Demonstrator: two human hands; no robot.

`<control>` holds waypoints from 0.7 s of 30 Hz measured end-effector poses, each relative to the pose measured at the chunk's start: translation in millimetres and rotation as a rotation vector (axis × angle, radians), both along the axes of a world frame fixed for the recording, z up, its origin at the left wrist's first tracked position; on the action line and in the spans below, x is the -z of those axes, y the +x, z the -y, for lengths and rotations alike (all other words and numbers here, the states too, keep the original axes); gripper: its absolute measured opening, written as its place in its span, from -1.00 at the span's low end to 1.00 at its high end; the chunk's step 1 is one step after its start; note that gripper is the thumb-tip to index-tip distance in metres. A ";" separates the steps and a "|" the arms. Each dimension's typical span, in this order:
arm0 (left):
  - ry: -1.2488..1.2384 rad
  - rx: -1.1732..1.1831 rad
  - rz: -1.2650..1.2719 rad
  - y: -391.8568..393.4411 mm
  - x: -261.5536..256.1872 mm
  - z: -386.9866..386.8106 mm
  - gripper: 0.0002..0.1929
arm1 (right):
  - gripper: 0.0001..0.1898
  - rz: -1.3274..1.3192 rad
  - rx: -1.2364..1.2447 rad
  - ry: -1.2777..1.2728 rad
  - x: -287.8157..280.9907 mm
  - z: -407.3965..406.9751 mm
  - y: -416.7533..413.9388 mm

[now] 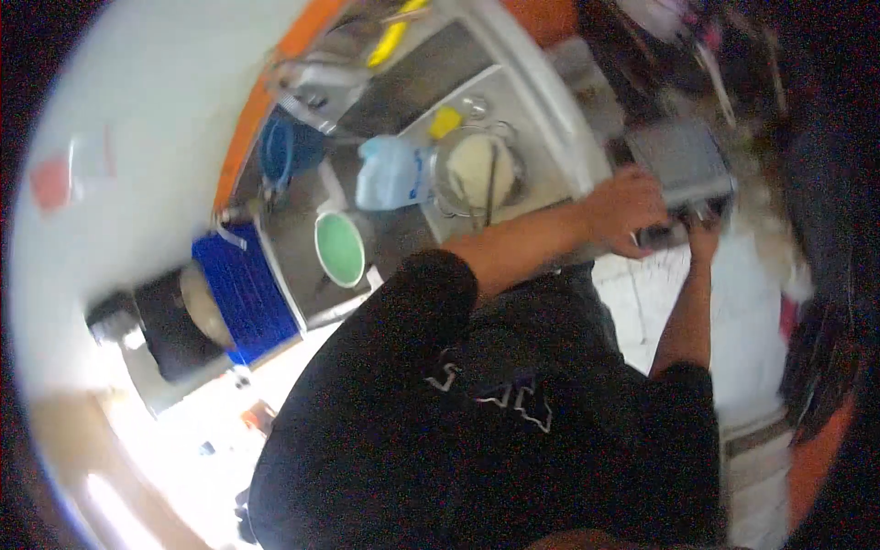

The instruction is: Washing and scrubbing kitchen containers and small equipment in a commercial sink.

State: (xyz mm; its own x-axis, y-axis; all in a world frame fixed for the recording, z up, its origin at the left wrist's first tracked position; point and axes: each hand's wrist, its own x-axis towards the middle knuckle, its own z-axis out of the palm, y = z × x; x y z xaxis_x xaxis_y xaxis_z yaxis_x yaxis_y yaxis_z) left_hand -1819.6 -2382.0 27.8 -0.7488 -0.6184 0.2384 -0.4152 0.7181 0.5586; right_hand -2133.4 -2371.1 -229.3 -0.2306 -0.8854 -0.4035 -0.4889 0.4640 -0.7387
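Motion blur softens the view. My left hand (627,210), its fingers curled, reaches to the near left side of a grey box-like object (680,155) at the upper right. A small dark object with a pale edge (656,237) lies at its fingertips; whether the hand grips it is unclear. My right hand (702,230) is close beside it, at the lower edge of the grey object, its fingers partly hidden. Left of my forearm, a round clear container (512,196) with pale contents and a dark stick-like utensil across it stands on the counter (543,144).
Along the counter are a light blue plastic bag or package (392,172), a green round bowl or lid (340,249), a blue bucket-like container (278,155), a yellow item (445,122) and a blue mat or cloth (251,292). Blurred dark clutter (749,89) fills the upper right.
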 end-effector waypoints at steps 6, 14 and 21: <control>0.061 -0.204 -0.318 51.1 -98.0 -69.7 -0.61 | -0.48 0.454 0.383 -0.360 -128.1 -4.1 -22.2; -0.259 -0.833 -0.182 361.0 -204.5 -285.2 -0.71 | -0.40 0.656 -0.189 -0.661 -375.4 -29.4 260.6; -0.191 -1.860 -0.018 605.4 -102.3 -559.6 -0.67 | -0.49 0.504 -1.105 -0.691 -471.6 -193.7 661.7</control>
State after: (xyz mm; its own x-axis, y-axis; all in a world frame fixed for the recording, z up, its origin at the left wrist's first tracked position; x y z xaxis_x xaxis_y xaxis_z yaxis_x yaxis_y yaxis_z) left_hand -1214.1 -1822.4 130.0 0.7699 -0.5026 0.3932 -0.6352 -0.5442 0.5481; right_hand -1471.7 -2177.4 242.4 0.7467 -0.5630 0.3543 0.0252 -0.5083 -0.8608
